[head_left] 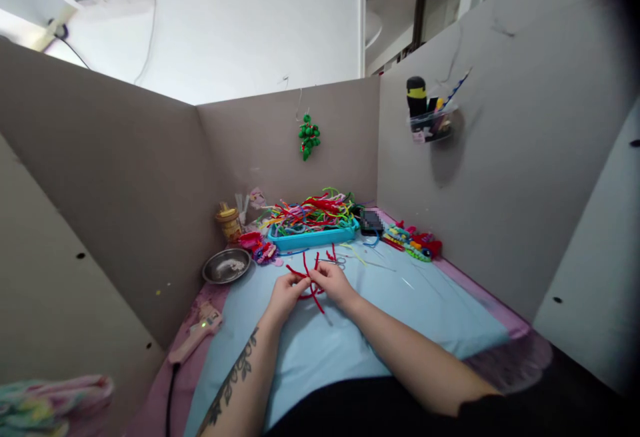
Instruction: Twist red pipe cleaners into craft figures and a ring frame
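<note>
Several red pipe cleaners (318,301) cross one another between my hands, their ends sticking out upward and downward. My left hand (289,292) is closed on them from the left, fingertips pinched near the crossing. From the right, my right hand (333,281) pinches the same bundle, and the fingertips of both hands meet there. Just behind the hands, small scissors (341,261) lie on the light blue cloth (360,350). Another short red piece (331,252) shows near the scissors.
A blue tray (315,239) heaped with coloured pipe cleaners stands at the back. To the left are a metal bowl (226,267), a pink glue gun (197,338) with a cord, and a jar (229,223). A phone (371,221) and colourful finished pieces (415,242) lie right. Grey panels surround the table.
</note>
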Tool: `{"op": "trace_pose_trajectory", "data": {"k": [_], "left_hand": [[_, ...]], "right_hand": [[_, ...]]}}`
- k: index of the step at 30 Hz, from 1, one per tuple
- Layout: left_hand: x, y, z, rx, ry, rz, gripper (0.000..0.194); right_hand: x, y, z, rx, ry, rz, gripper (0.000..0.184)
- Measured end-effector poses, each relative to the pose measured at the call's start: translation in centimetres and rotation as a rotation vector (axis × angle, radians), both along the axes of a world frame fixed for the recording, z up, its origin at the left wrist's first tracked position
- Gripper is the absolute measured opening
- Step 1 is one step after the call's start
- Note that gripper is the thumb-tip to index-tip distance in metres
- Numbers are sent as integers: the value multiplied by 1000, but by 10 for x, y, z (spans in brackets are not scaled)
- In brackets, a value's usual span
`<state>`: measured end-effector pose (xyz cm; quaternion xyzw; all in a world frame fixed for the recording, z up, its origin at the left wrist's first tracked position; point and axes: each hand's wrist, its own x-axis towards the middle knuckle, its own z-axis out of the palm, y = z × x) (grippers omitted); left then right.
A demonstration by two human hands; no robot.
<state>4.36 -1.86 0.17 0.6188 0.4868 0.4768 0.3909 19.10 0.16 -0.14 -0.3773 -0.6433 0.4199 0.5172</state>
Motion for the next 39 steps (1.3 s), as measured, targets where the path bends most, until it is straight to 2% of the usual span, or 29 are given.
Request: {"op": "trace_pose_trajectory", "data": {"k": [5,9,15,19,21,25,31,33,35,37,39], "left_hand": [[-4,1,-2,19,-6,-3,31],[-7,2,0,34,-34,76,32],[-9,4,1,39,-6,132,33],[-8,1,5,69,58,151,29],[-6,-2,8,87,108,108,27],[-5,-4,7,71,132,-15,25],[-6,0,3,57,88,-22,26],[-5,-1,4,102,158,2,25],[-4,-3,6,202,276,57,22],[-3,-6,5,347,418,106,19],[-2,-7,3,486,541,119,15]], "right_hand": [[1,3,-2,-34,33,63,28],[3,5,-1,-54,82,160,21],[3,6,-4,-107,87,211,20],[4,11,-4,-17,169,38,25],[7,13,-2,23,237,-29,30],[10,16,1,-19,292,7,22],[8,20,-3,-182,347,-16,24],[9,16,-1,-67,242,-103,23],[11,8,4,205,84,-260,21],[11,-3,10,487,-87,-395,28],[9,-16,16,680,-234,-406,30]]}}
